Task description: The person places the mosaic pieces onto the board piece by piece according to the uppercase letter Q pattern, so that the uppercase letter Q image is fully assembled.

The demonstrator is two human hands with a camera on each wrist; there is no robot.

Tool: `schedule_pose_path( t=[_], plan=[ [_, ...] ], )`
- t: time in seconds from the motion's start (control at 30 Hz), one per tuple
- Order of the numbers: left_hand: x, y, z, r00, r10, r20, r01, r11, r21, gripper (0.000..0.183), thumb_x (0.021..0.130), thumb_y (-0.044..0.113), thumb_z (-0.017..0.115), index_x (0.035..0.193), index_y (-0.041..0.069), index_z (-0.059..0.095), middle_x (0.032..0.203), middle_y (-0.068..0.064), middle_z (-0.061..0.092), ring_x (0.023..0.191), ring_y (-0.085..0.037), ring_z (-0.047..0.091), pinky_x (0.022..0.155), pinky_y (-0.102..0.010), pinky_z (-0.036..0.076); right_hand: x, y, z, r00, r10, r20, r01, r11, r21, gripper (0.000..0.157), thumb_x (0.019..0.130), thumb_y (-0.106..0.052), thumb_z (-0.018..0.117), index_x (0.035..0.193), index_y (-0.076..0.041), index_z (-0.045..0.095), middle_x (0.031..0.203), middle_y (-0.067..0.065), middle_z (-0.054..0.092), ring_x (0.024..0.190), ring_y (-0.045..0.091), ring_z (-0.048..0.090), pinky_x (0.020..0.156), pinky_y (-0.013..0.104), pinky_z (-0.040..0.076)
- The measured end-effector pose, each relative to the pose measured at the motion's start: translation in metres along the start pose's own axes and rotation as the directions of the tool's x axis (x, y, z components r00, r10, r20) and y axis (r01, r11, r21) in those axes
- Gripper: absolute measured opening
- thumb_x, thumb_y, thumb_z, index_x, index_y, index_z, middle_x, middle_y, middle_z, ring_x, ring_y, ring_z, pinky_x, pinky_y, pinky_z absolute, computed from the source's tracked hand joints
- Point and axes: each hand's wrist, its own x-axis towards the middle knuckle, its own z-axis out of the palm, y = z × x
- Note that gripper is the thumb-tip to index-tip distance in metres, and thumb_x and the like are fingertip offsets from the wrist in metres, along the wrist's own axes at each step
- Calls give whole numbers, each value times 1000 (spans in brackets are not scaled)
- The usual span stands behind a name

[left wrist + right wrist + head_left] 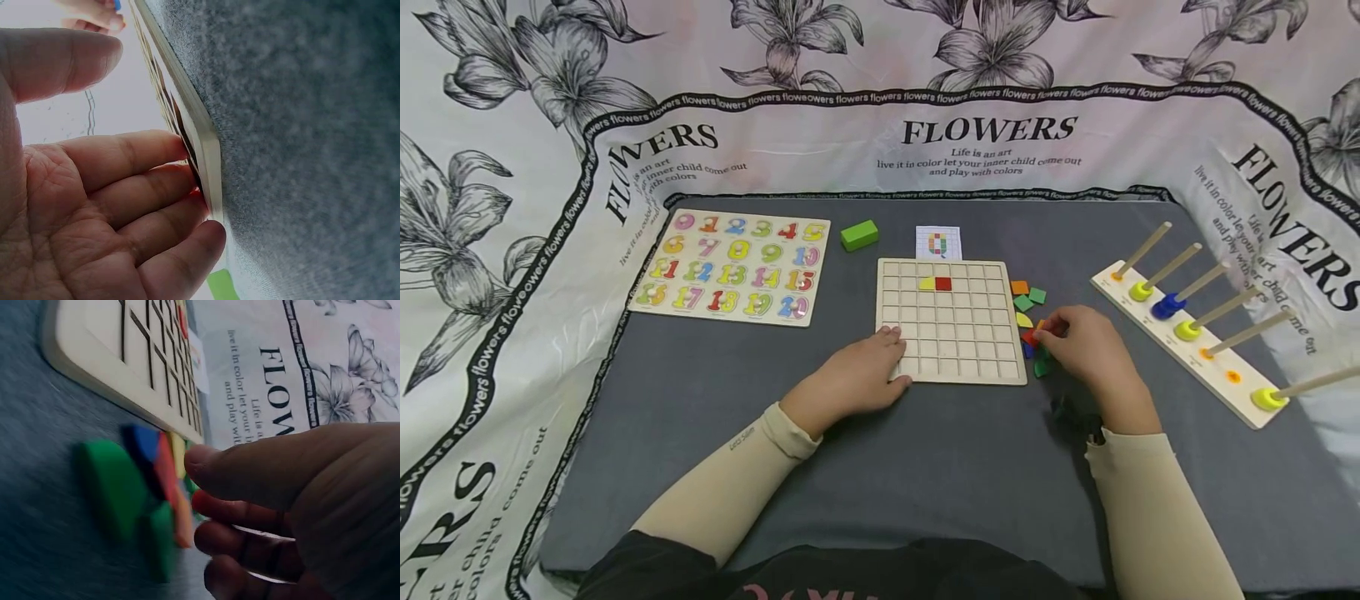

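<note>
My left hand [867,368] rests on the left edge of a wooden grid board [951,333], its fingers fairly straight. Seen in the left wrist view, the fingertips touch the board's rim [209,150]. On the board's upper part lie a yellow piece [927,283] and a red square [943,284]. My right hand [1086,350] is at the loose coloured pieces beside the board's right edge, by a red piece [1028,337]. The right wrist view shows a gap between thumb and index finger, with green pieces [112,484], a blue piece [142,442] and an orange piece [182,519] near.
A card with a coloured square pattern [938,243] lies behind the board. To the left are a number puzzle board [730,267] and a green block [859,236]. A wooden peg stand [1187,333] with yellow and blue rings lies at the right.
</note>
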Motion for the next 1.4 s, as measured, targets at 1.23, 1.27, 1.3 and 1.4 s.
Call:
schedule_pose_path(
  t=[1.23, 1.27, 1.3, 1.4],
  plan=[
    [-1, 0, 0, 1000, -3, -3, 3, 1000, -3, 67, 113, 38, 59, 165, -1, 45, 177, -18, 35, 168, -31, 28, 136, -46, 30, -10, -13, 23, 992, 85, -90, -83, 996, 25, 28, 101, -27, 78, 106, -2, 66, 102, 20, 70, 83, 31, 60, 65, 35, 45],
    [-2, 0, 0, 1000, -2, -5, 2, 1000, -5, 67, 113, 38, 59, 165, -1, 45, 177, -18, 35, 168, -31, 28, 136, -46, 30, -9, -14, 24, 992, 80, -94, -77, 996, 33, 27, 101, -25, 78, 106, -2, 66, 101, 20, 70, 84, 31, 59, 66, 34, 45],
    [-2, 0, 0, 1000, -1, -3, 1, 1000, -4, 67, 113, 38, 59, 165, -1, 44, 177, -18, 34, 168, -31, 28, 136, -46, 30, -9, -14, 25, 992, 75, -97, -71, 997, 40, 26, 101, -24, 78, 107, -1, 67, 101, 21, 70, 84, 31, 59, 66, 34, 45],
    [-1, 0, 0, 1000, -1, 3, 1, 1000, 0, 67, 113, 39, 58, 165, -1, 44, 177, -17, 34, 168, -31, 28, 136, -45, 30, -9, -14, 25, 993, 58, -103, -53, 997, 57, 23, 102, -21, 77, 109, 0, 69, 101, 21, 71, 83, 31, 60, 64, 33, 46]
  ],
)
